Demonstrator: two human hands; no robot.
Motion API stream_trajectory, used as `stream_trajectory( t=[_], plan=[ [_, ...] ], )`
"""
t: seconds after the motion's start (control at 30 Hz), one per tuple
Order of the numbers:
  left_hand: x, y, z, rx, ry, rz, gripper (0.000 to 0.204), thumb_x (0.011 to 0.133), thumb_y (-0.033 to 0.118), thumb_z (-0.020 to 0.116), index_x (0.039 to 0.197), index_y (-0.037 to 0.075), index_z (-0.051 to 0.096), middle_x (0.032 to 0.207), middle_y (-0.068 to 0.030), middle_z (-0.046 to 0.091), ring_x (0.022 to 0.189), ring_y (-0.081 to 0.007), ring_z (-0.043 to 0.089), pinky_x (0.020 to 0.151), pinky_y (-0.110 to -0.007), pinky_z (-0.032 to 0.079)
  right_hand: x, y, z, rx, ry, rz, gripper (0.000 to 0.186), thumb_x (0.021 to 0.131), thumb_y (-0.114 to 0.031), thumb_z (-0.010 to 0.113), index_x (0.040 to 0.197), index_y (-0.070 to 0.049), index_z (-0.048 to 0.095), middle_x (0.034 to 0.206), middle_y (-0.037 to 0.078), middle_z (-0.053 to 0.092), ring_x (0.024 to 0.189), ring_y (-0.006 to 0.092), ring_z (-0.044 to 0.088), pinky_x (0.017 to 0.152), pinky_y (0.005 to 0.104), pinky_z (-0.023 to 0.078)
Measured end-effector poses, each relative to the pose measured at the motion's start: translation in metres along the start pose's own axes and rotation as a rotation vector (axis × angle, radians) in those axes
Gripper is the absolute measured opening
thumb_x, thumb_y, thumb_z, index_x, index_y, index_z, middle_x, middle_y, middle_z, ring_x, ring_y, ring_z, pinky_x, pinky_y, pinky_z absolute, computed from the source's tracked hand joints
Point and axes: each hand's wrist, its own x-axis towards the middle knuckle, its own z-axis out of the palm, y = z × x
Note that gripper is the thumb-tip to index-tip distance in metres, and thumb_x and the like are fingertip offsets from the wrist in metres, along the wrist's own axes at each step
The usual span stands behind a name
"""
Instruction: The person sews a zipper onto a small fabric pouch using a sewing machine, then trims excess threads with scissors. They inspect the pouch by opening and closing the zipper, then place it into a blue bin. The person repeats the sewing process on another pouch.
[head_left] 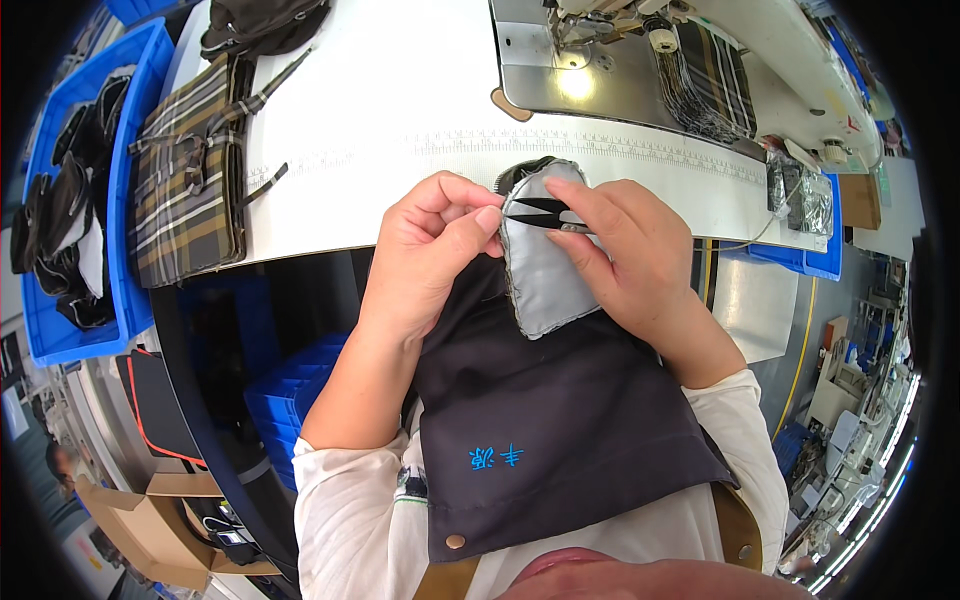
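Observation:
Between my hands is a small sewn pouch-like piece (pixel 550 285) with a silvery grey lining and a rough stitched edge; a bit of dark fabric shows at its top. My left hand (pixel 440 250) pinches its left edge between thumb and fingers. In my right hand (pixel 630 245) I hold black thread snips (pixel 545 213), their blades apart and pointing left at that edge, near my left fingertips. The piece hangs in front of my dark apron (pixel 560 430). Whether a thread lies between the blades is too small to tell.
A sewing machine (pixel 810 60) with its lamp lit stands at the far right, plaid fabric pieces (pixel 705 80) beside its needle area. Folded plaid fabric (pixel 190 190) lies on the white table (pixel 400 90) at left. A blue bin (pixel 130 290) of dark pieces stands further left. A printed ruler runs along the table.

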Motion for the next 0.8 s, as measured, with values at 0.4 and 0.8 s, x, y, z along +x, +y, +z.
stream_trajectory(
  t=[0.4, 0.8],
  plan=[
    [0.0004, -0.0017, -0.0001, -0.017, -0.009, 0.022, 0.008, 0.094, 0.006, 0.067, 0.1, 0.002, 0.067, 0.085, -0.0026, 0.068, 0.074, -0.0084, 0.064, 0.071, -0.022, 0.052, 0.0006, 0.002, 0.001, -0.064, 0.043, -0.078, 0.051, 0.072, -0.012, 0.081, 0.121, -0.009, 0.066, 0.084, 0.003, 0.061, 0.069, 0.0202, 0.059, 0.056, 0.0321, 0.046],
    [0.0, -0.0012, 0.0004, -0.018, -0.008, 0.016, 0.007, 0.095, 0.006, 0.066, 0.1, 0.001, 0.066, 0.086, -0.0027, 0.068, 0.074, -0.0087, 0.064, 0.071, -0.023, 0.052, -0.0021, 0.004, 0.0041, -0.062, 0.069, -0.115, 0.053, 0.071, -0.011, 0.082, 0.121, -0.009, 0.066, 0.083, 0.003, 0.06, 0.066, 0.0198, 0.058, 0.055, 0.0316, 0.045]
  ],
)
